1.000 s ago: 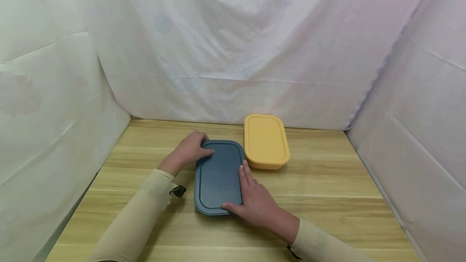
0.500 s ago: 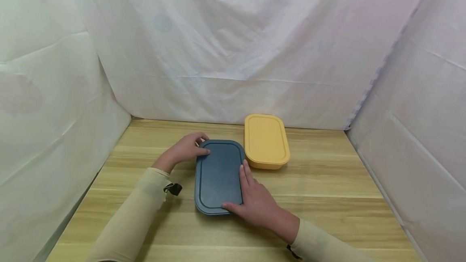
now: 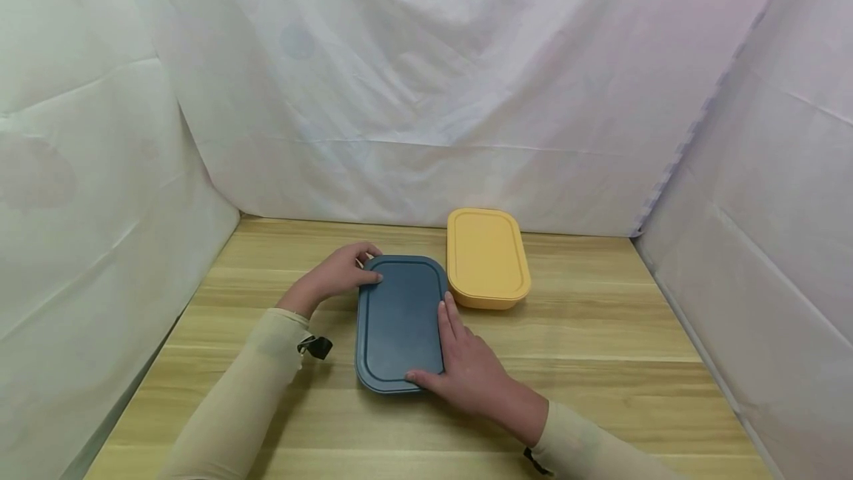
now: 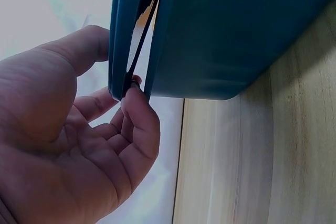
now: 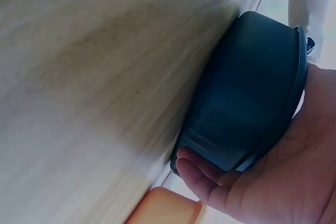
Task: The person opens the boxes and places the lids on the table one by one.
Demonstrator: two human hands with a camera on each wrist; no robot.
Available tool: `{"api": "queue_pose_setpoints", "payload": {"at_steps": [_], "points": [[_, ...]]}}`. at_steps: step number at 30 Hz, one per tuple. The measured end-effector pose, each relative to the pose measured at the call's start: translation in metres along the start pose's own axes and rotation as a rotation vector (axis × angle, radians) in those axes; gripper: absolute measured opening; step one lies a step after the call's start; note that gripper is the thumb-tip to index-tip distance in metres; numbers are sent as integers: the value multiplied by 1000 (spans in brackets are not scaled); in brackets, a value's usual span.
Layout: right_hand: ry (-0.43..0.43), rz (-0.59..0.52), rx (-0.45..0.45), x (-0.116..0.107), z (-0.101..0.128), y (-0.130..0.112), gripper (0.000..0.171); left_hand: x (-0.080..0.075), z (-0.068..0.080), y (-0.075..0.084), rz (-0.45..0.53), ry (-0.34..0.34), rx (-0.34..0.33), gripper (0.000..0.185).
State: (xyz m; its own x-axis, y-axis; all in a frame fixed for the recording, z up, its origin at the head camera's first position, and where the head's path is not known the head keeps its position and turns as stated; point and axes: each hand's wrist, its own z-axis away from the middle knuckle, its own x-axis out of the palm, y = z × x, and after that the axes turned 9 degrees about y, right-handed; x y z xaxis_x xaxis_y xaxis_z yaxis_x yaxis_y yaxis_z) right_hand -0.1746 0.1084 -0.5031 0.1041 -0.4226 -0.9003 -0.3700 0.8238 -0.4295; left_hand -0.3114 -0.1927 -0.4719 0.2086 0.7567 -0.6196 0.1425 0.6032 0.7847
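Observation:
A dark blue rectangular food container (image 4: 210, 35) stands on the wooden table, its long side running away from me. Its lid (image 3: 403, 328) is raised at the far left corner, where a narrow gap shows above the container's wall in the left wrist view. My left hand (image 3: 335, 275) pinches that lid corner, thumb on top and fingers bent at the lid's edge. Along the right side my right hand (image 3: 472, 372) grips the container, its thumb over the near end of the lid and its fingers against the side wall. The container's inside is hidden.
Behind and to the right of the blue container stands a yellow lidded food container (image 3: 489, 256), close to its far right corner. White cloth (image 3: 426, 95) hangs behind the wooden table (image 3: 600, 361) and along both sides.
The left hand has shifted slightly left, its thumb drawing back toward the lid's edge. Right hand and both containers look unmoved.

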Motion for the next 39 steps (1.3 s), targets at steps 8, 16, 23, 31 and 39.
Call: {"api": "queue_pose_setpoints", "payload": {"at_steps": [8,16,23,31,39], "points": [[-2,-19,1,1,2,2,131,0,0,-1,30,-1,-16,46],[-19,-34,11,-4,2,0,132,0,2,2,53,3,-25,48],[-18,-33,19,-4,0,0,132,-2,3,3,84,-1,-22,47],[-15,-41,18,-4,1,0,131,-2,4,4,133,-5,-19,47],[-13,-38,14,-5,1,-1,131,-2,5,3,145,1,-21,46]]}}
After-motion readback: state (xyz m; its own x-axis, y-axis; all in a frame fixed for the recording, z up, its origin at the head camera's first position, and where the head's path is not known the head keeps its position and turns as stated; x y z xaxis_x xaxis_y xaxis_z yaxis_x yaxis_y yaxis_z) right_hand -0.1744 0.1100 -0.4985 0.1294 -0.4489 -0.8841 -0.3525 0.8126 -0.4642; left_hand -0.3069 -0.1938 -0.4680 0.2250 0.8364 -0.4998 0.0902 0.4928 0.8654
